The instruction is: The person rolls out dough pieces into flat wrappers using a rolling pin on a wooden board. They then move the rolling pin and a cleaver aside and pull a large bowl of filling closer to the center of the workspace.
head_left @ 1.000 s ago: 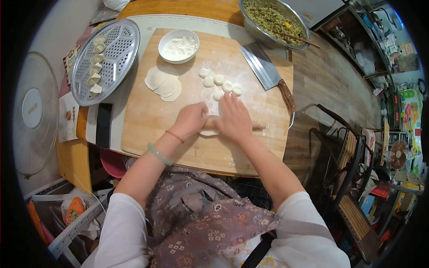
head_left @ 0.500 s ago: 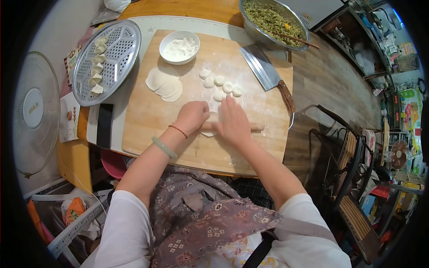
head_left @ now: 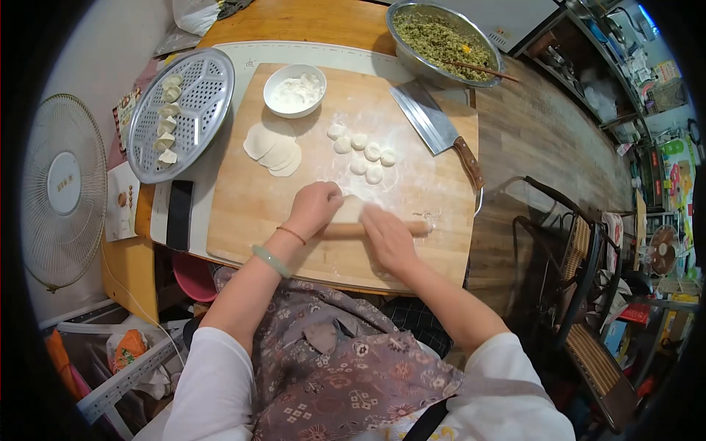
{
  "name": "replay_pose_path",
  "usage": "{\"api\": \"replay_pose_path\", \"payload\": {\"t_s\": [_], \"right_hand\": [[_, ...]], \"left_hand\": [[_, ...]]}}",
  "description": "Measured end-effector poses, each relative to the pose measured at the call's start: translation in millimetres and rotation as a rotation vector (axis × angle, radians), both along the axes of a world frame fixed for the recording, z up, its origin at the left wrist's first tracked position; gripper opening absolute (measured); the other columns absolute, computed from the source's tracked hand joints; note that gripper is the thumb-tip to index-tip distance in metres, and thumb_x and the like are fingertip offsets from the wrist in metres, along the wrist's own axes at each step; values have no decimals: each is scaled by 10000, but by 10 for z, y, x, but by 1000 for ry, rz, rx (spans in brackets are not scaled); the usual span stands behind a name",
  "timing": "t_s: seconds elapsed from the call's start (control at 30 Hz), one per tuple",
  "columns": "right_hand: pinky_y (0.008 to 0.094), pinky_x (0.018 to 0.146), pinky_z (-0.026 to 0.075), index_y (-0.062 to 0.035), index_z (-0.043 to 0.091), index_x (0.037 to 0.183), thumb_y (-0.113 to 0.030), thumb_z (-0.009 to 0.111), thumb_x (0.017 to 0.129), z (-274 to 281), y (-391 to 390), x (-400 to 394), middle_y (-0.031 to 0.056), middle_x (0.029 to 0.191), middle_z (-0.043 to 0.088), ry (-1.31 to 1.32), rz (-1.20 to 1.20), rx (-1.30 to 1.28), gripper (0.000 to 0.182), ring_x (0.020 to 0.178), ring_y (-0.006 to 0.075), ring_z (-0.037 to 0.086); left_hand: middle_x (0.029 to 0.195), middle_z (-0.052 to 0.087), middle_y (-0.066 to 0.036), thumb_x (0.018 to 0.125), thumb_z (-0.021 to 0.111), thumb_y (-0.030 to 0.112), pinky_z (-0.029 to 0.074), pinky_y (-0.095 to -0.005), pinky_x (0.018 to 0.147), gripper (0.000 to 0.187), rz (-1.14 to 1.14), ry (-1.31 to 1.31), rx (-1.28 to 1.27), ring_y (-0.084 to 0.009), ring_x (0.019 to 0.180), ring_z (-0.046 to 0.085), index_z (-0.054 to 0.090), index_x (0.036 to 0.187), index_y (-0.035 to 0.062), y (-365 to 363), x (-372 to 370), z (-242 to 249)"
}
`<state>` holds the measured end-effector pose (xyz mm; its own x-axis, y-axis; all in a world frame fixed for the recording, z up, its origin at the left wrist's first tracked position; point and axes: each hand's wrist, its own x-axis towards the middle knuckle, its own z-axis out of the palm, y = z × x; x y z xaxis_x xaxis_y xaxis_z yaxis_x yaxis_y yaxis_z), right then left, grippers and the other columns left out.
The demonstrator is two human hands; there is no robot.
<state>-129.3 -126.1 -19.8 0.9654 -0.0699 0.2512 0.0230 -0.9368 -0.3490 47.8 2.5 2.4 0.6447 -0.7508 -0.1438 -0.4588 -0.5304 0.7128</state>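
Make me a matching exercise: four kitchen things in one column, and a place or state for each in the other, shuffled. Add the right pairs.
Things
1. Rolling pin
2. Cleaver
3. White bowl
4. Perforated tray

Places and states
A. Bearing a row of dumplings
B. Beneath the right hand
C. Holding white powder
D. Lying on the board, close to the steel bowl of green mixture

Right pairs: 1-B, 2-D, 3-C, 4-A
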Motion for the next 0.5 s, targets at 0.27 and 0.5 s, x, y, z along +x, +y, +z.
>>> {"api": "replay_pose_path", "payload": {"t_s": [0.27, 0.5], "right_hand": [[431, 1053, 304, -20, 442, 1304, -292, 570, 838, 279, -184, -389, 180, 1367, 420, 206, -89, -3, 554, 1284, 308, 378], [423, 1072, 272, 2, 369, 1341, -303, 564, 847, 150, -487, 748, 218, 1407, 338, -108, -279, -27, 613, 1312, 344, 317]], "left_hand": [[758, 641, -147, 791, 626, 179, 499, -361, 681, 157, 36, 354, -15, -283, 720, 630, 624, 847, 33, -21, -292, -39], [751, 644, -113, 781, 652, 131, 489, -321, 644, 127, -39, 10, 39, -234, 687, 624, 621, 851, 30, -313, -128, 56]]}}
